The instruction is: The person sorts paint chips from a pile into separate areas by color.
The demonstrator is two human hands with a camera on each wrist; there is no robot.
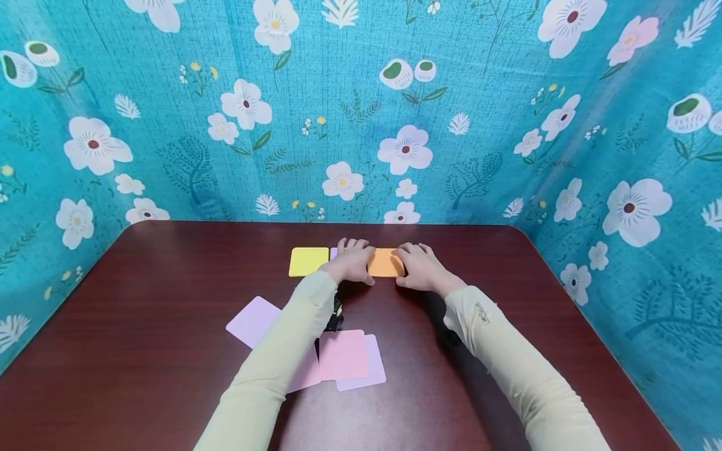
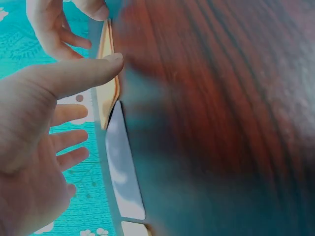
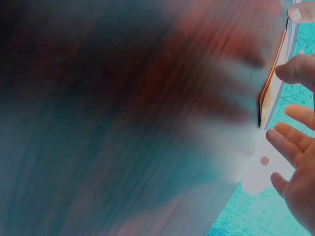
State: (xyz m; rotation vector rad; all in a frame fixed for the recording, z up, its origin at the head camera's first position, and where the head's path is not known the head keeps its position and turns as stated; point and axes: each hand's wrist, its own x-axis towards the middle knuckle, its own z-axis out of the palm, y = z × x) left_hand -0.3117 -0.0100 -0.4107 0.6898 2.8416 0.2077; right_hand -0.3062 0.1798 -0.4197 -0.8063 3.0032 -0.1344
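An orange square card (image 1: 385,263) lies flat near the far edge of the table, between the two hands. My left hand (image 1: 354,262) is at its left side, covering most of a lilac card (image 2: 122,162). In the left wrist view the left thumb (image 2: 106,69) lies along the orange card, with the other fingers spread loosely. At the right side of the orange card is my right hand (image 1: 420,266). Its thumb (image 3: 293,71) touches or nearly touches the card, fingers apart. A yellow card (image 1: 308,262) lies left of the lilac one in the same row.
Nearer on the dark wood table (image 1: 169,313) lie a lilac card (image 1: 254,321), two pink cards, one of them (image 1: 343,355) overlapping another lilac card (image 1: 375,360). The left sleeve partly hides this group. A blue floral cloth (image 1: 316,125) hangs behind the table.
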